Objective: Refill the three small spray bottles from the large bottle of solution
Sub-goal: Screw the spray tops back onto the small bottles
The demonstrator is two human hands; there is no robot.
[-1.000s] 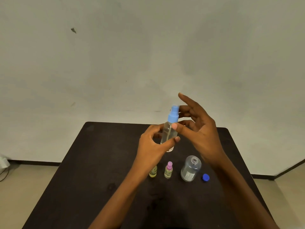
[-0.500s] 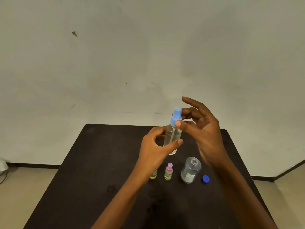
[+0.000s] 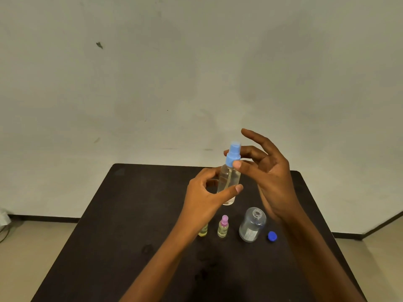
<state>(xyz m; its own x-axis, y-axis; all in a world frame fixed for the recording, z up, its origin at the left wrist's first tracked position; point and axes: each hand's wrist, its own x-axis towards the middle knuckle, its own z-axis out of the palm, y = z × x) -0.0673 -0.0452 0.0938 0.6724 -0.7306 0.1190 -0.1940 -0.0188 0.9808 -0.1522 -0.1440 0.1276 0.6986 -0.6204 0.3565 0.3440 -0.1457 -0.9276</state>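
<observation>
My left hand (image 3: 204, 201) grips the body of a clear spray bottle (image 3: 229, 179) and holds it upright above the table. Its light blue spray cap (image 3: 233, 153) sits on top. My right hand (image 3: 270, 171) pinches that cap with thumb and fingers, the index finger raised. On the black table (image 3: 130, 236) stand a small bottle with a pink cap (image 3: 222, 227), a small yellowish bottle (image 3: 203, 231) half hidden behind my left wrist, and the large clear bottle (image 3: 251, 225), uncapped. Its dark blue cap (image 3: 272, 236) lies to the right of it.
A pale wall rises just behind the table's far edge. The floor shows on both sides of the table, with a cable and a white item (image 3: 3, 219) at the far left by the skirting.
The held bottle has shifted slightly right in view. My right thumb slid up from the bottle's shoulder onto the blue cap and the fingers turned around it.
</observation>
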